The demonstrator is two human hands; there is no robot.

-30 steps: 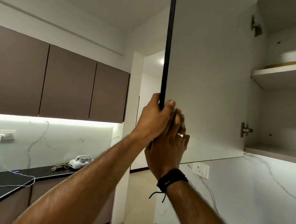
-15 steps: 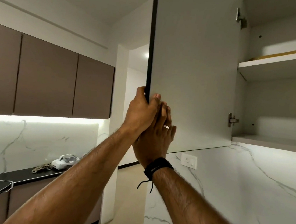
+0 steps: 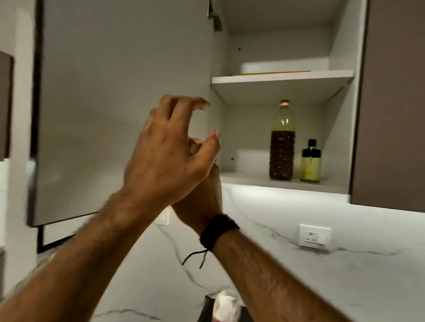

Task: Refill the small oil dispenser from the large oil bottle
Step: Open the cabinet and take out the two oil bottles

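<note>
The large oil bottle (image 3: 282, 147), clear with a red cap and dark amber oil, stands on the lower shelf (image 3: 243, 180) of an open wall cabinet. Just right of it stands the small oil dispenser (image 3: 310, 162), yellowish with a black top. My left hand (image 3: 170, 151) is raised in front of the cabinet's left edge, well left of the bottle, with fingers loosely curled and nothing in them. My right hand (image 3: 199, 201) is right behind it, mostly hidden by it, and touches nothing. A black band is on that wrist.
The grey cabinet door (image 3: 122, 85) stands swung open to the left. A closed brown door (image 3: 409, 102) borders the cabinet on the right. The upper shelf (image 3: 280, 80) holds something flat. Below are a marble wall, a socket (image 3: 314, 235) and a white packet (image 3: 225, 317) on the dark counter.
Both hands have let go of the door's edge and moved right, toward the cabinet opening. The view has turned right, so the bottle and dispenser now show.
</note>
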